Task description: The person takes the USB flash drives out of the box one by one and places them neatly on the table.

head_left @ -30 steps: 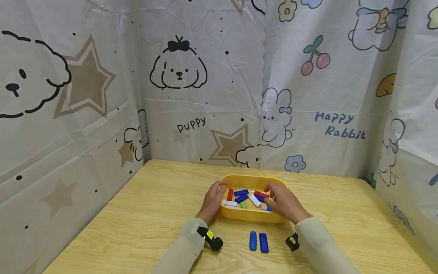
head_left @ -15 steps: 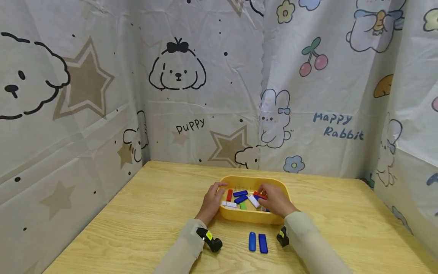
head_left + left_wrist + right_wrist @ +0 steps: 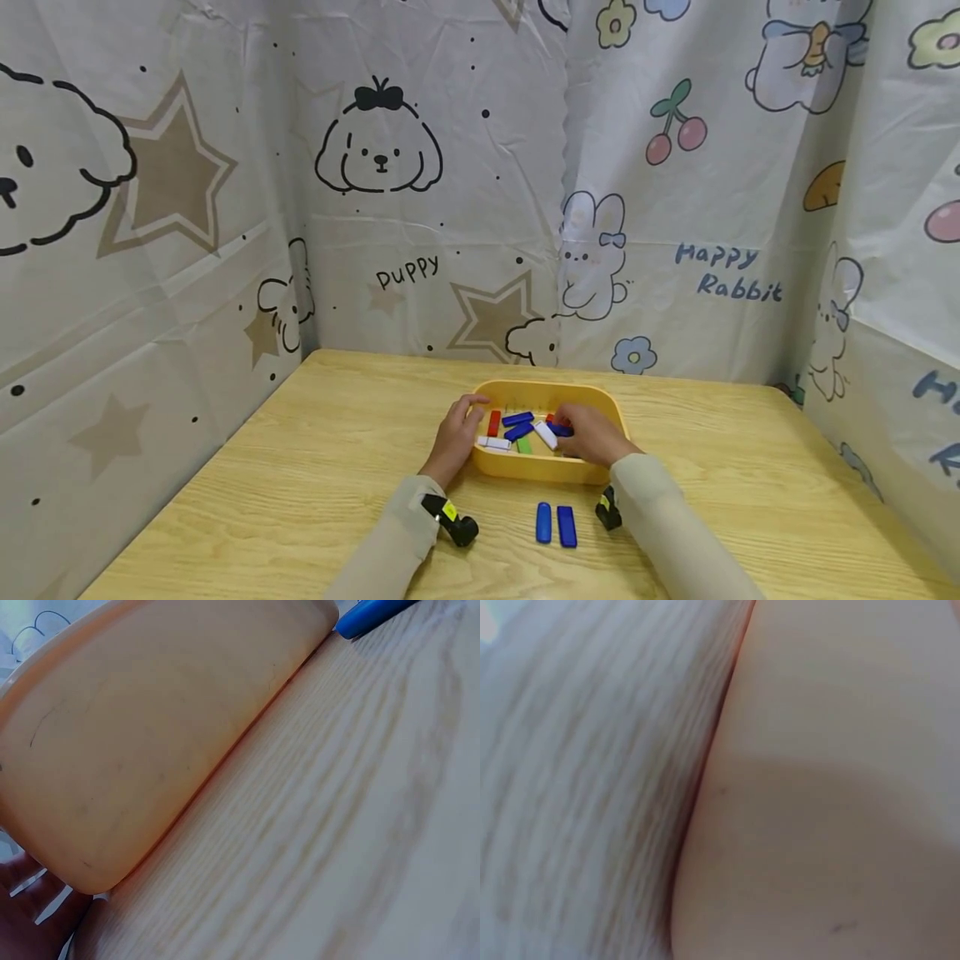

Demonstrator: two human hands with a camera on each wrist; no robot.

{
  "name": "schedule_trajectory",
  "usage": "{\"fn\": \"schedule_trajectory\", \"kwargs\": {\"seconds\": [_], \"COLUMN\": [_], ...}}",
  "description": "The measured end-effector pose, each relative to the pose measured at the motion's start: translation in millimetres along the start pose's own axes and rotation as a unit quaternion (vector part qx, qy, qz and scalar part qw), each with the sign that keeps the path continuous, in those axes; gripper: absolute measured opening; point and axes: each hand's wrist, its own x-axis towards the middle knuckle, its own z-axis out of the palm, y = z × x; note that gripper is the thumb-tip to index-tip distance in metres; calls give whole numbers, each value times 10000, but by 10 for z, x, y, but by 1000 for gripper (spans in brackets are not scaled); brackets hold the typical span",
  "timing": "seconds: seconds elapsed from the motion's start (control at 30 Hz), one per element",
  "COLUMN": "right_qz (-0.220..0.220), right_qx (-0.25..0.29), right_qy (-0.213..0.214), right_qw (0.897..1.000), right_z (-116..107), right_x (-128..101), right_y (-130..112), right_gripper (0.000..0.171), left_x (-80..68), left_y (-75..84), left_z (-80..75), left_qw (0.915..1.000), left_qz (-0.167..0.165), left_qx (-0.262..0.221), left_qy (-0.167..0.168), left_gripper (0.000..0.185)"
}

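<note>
A yellow tray (image 3: 551, 468) stands mid-table and holds several small bars in blue, red, white and green. My left hand (image 3: 456, 435) grips the tray's left rim, thumb hooked over the edge. My right hand (image 3: 591, 435) reaches into the tray from the right, its fingertips at a blue bar (image 3: 559, 430); whether they pinch it is hidden. Two blue bars (image 3: 554, 525) lie side by side on the table in front of the tray. The left wrist view shows the tray's outer wall (image 3: 150, 735) close up and a blue bar (image 3: 371, 611). The right wrist view is a blur of tray wall (image 3: 840, 787).
The wooden table (image 3: 315, 467) is boxed in by cartoon-print curtains (image 3: 420, 208) at the back and on both sides. Bare wood lies to the left and right of the tray. A white bar (image 3: 545, 434) and a red bar (image 3: 493, 422) lie among the others in the tray.
My right hand has slid left from the tray's right rim into the tray, over the bars. The left hand has kept its hold on the rim. The head view has shifted slightly.
</note>
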Motion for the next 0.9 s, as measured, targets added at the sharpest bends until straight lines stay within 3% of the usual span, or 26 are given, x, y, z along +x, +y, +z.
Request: {"fn": "schedule_trajectory", "kwargs": {"seconds": [0.3, 0.63, 0.9], "right_qz": [64, 230, 326], "right_qx": [-31, 16, -68], "right_qy": [-146, -639, -729], "right_qw": [9999, 9977, 9968], "right_z": [9, 5, 7], "right_x": [-13, 5, 44], "right_y": [-17, -8, -2], "right_gripper": [24, 42, 47], "left_x": [-12, -19, -16], "left_y": [-6, -1, 14], "left_z": [0, 1, -6], "left_qw": [10000, 10000, 10000], "left_qz": [20, 47, 57], "left_qx": [5, -56, -63], "left_qy": [7, -9, -14], "left_gripper": [28, 28, 28]}}
